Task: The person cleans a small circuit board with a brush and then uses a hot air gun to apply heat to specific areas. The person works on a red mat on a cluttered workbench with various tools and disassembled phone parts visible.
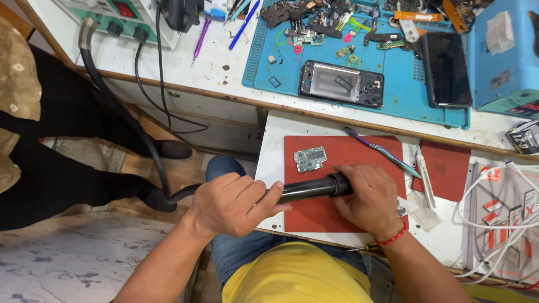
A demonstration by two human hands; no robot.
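Both hands grip a black hot-air handle over the red mat.

The left hand (233,205) is wrapped shut around the black handle (306,189); the right hand (368,199) is closed over its nozzle end, hiding the tip. A small circuit board (310,159) lies just beside on the red mat (317,216); a slip could knock it off the surface (272,140). The hose (120,106) trails partly out of sight.

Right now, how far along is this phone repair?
Done: the phone frame lies opened on the blue mat, and the circuit board sits out on the red mat. In hand: both hands, left and right, grip the black hot-air handle. Left: board not yet refitted.
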